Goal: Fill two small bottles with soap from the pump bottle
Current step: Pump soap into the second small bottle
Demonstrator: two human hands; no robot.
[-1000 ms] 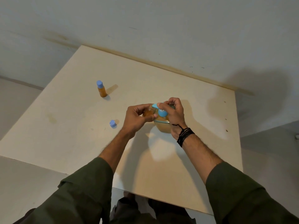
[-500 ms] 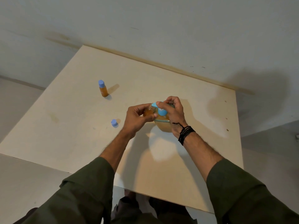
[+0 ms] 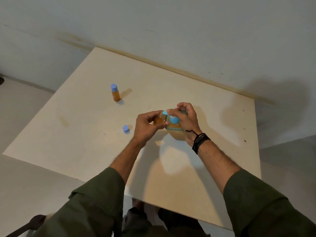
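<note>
looking halfway done: one capped small bottle stands full. left hand grips the open bottle under the spout, right hand presses the pump bottle; loose cap waits.

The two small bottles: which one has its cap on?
The small bottle standing alone at the far left wears its blue cap. The other bottle, in the left hand, is open; a loose cap lies nearby.

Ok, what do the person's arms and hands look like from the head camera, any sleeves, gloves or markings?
Both arms wear dark olive-green sleeves pushed up to about mid-forearm, leaving the forearms bare and hairy. The left hand and right hand are bare, with no gloves and no rings that can be made out. The right wrist carries a bracelet of several thin black cords with a loose end trailing. The left wrist is bare.
</note>
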